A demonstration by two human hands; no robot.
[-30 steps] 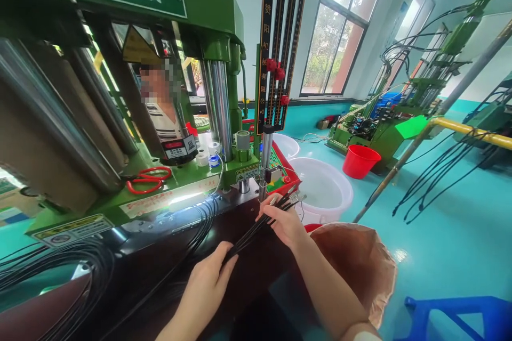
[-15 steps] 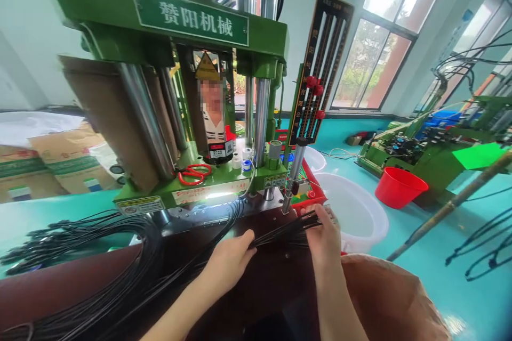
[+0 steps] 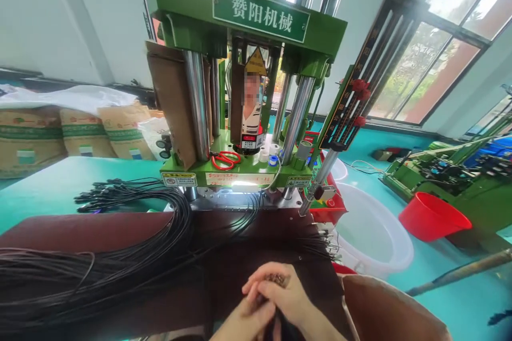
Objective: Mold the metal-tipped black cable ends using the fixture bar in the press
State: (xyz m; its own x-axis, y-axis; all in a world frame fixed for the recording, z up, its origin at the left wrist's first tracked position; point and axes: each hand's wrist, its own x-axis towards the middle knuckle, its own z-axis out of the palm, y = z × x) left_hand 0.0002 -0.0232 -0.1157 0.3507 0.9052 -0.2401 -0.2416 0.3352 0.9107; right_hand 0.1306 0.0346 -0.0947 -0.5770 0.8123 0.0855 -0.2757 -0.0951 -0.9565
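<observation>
Right hand [image 3: 296, 298] curled around a bunch of small, brownish metallic tips [image 3: 277, 279]; left hand [image 3: 250, 317] touching it, grip hidden.
Cupping probably keeps the tips together before the flat, dark-brown tabletop [image 3: 248, 256], where long, thin black cables [image 3: 182, 226] lie bundled, perhaps against tangling.

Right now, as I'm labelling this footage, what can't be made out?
All in the head view:
Bundle: mostly covered by the left hand and right hand.
Brown bag: lower part cut off by the bottom edge.
Yellow-topped label: fine print too small.
</observation>
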